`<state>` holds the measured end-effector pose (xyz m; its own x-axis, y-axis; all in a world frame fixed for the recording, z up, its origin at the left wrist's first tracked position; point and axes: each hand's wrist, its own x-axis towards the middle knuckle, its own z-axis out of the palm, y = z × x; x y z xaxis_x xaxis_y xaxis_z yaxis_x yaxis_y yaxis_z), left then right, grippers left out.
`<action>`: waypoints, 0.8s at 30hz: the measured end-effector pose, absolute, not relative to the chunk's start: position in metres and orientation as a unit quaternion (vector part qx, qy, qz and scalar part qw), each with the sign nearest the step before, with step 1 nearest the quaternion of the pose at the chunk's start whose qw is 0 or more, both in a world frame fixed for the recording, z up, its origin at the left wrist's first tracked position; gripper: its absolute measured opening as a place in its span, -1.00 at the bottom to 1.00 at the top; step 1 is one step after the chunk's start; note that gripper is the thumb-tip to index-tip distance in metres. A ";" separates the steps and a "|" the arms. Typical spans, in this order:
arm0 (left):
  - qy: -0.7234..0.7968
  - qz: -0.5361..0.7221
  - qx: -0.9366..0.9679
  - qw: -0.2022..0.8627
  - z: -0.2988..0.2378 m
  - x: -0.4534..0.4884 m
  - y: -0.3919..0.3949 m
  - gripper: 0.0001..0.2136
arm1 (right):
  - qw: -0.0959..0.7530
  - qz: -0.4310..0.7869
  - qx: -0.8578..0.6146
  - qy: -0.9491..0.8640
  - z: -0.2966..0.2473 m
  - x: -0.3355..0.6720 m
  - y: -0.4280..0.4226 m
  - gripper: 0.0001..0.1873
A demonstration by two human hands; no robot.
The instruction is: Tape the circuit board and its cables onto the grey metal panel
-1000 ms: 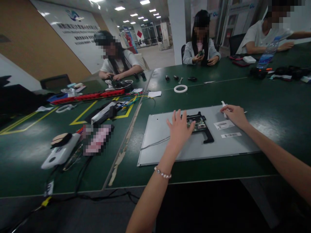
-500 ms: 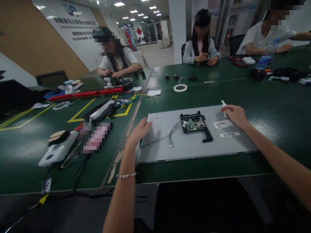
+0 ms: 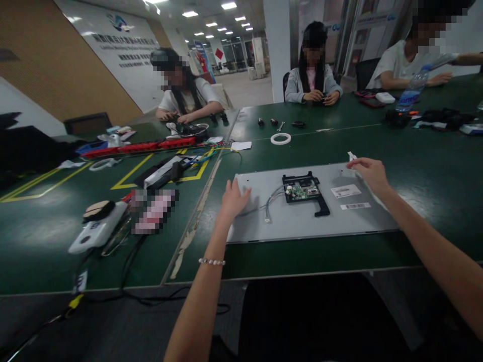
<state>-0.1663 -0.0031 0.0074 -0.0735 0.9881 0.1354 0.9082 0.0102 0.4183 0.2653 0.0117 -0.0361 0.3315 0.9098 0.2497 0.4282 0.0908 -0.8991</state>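
A flat grey panel (image 3: 264, 229) lies on the green table in front of me. On it sits a small green circuit board (image 3: 301, 189) in a black bracket (image 3: 322, 206), with a thin grey cable (image 3: 268, 206) ending in a white plug. White labels (image 3: 346, 190) are stuck to the panel's right part. My left hand (image 3: 234, 198) is at the panel's left edge, fingers spread, holding nothing; whether it touches the panel I cannot tell. By the far right edge, my right hand (image 3: 370, 175) pinches a small white strip (image 3: 351, 156), its exact kind unclear.
Beyond the panel lie a roll of white tape (image 3: 280, 139), a small wrench (image 3: 281, 126) and black parts. A red power strip (image 3: 139, 147), cables and a white device (image 3: 97, 232) occupy the left. A bottle (image 3: 413, 90) stands far right; three people sit opposite.
My left hand has shifted right along the panel's left end and its fingers have spread. My right hand has moved slightly with the white strip towards the far edge. The view has shifted a little.
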 end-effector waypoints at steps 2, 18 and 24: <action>0.686 0.238 0.685 0.063 0.015 -0.150 -0.006 -0.43 | 0.543 0.262 -0.600 -0.525 -0.029 0.259 0.009 -0.77; 0.403 0.369 0.697 0.465 0.018 0.002 -0.013 -0.66 | 0.468 0.469 -0.340 -0.668 -0.015 0.199 -0.028 -0.85; 0.406 0.432 0.636 0.494 0.006 -0.001 -0.006 -0.77 | 0.426 0.448 -0.350 -0.704 -0.009 0.192 -0.035 -0.80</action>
<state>-0.0008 -0.0062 0.0061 0.2970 0.9432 0.1489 0.0895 -0.1828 0.9791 0.1924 -0.0353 -0.0092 -0.3930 0.8740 0.2857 0.1105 0.3533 -0.9290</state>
